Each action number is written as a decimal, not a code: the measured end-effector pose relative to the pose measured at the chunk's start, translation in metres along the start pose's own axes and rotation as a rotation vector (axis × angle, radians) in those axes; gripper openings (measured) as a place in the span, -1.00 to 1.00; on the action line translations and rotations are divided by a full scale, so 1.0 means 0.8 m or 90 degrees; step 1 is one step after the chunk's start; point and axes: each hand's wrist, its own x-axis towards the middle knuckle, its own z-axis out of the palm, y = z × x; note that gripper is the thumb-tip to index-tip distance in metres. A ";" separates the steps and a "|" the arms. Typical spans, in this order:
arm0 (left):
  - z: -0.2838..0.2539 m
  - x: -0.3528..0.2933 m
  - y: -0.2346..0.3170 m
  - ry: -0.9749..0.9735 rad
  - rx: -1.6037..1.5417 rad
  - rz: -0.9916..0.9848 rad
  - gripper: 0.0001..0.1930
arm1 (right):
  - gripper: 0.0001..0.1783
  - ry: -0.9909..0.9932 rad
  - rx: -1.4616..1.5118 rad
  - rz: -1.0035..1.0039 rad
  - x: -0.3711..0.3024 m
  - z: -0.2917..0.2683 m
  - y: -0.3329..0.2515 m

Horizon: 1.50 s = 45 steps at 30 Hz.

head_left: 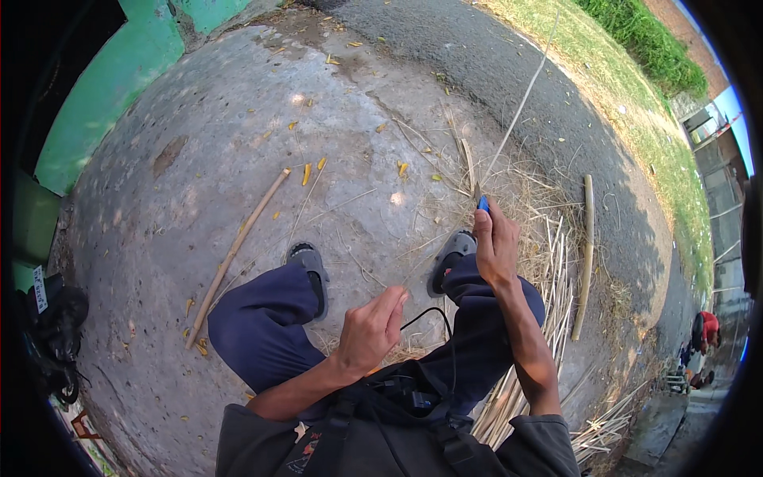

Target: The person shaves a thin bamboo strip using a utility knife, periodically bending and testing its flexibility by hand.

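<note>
R hand (497, 242) had a closed grip on blue-handled knife (483, 204); long pale strip (522, 103) slanted from it, upper R, across asphalt (469, 60); L hand's (370, 331) grip was pinched tight, contents unclear.

Bright blue on your knife handle (482, 204), pale straw across those strips (561, 296)! You're in navy trousers (262, 318) and grey sandals (307, 258), over grey concrete (214, 143) flecked with yellow leaves (307, 174), beside a green wall (111, 103).
</note>
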 end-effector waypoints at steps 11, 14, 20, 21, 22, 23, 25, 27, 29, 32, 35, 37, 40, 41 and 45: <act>0.003 -0.026 -0.007 -0.046 0.027 0.044 -0.86 | -0.46 0.173 0.201 0.202 0.020 -0.046 0.050; 0.003 -0.025 -0.010 -0.050 0.025 0.043 -0.85 | -0.48 0.195 0.454 0.267 0.022 -0.054 0.039; 0.003 -0.016 -0.022 -0.044 0.026 0.016 -0.83 | -0.51 0.083 0.576 0.273 0.007 -0.045 0.016; 0.003 -0.015 -0.023 -0.048 0.036 0.012 -0.82 | -0.51 0.085 0.576 0.274 0.008 -0.042 0.013; 0.004 -0.014 -0.024 -0.049 0.037 0.012 -0.82 | -0.57 0.070 0.546 0.275 0.010 -0.037 0.007; 0.005 -0.014 -0.025 -0.051 0.043 0.013 -0.82 | -0.63 0.056 0.516 0.276 0.011 -0.035 0.005; 0.008 -0.011 -0.026 -0.053 0.048 0.018 -0.83 | -0.72 0.018 0.507 0.296 0.009 -0.038 0.021; 0.010 -0.008 -0.027 -0.070 0.054 -0.007 -0.86 | -0.78 0.012 0.523 0.276 0.009 -0.038 0.021; 0.007 -0.004 -0.029 -0.071 0.057 -0.004 -0.87 | -0.79 0.036 0.555 0.295 0.011 -0.035 0.005; 0.000 0.003 -0.033 -0.080 0.063 0.001 -0.86 | -0.79 0.040 0.594 0.306 0.013 -0.034 0.003; -0.012 0.018 -0.028 -0.150 0.032 -0.066 -0.80 | -0.79 -0.009 0.577 0.298 0.010 -0.036 0.008; -0.019 0.025 -0.024 -0.206 0.001 -0.135 -0.76 | -0.79 -0.040 0.556 0.294 0.008 -0.035 0.005; -0.019 0.028 -0.025 -0.172 -0.046 -0.127 -0.68 | -0.85 -0.063 0.532 0.300 0.006 -0.024 -0.009; -0.017 0.028 -0.025 -0.164 -0.129 -0.139 -0.71 | -0.85 -0.066 0.533 0.300 0.006 -0.020 -0.012; -0.010 0.025 -0.027 -0.197 -0.328 -0.207 -0.82 | -0.77 -0.101 0.538 0.319 0.006 -0.015 -0.021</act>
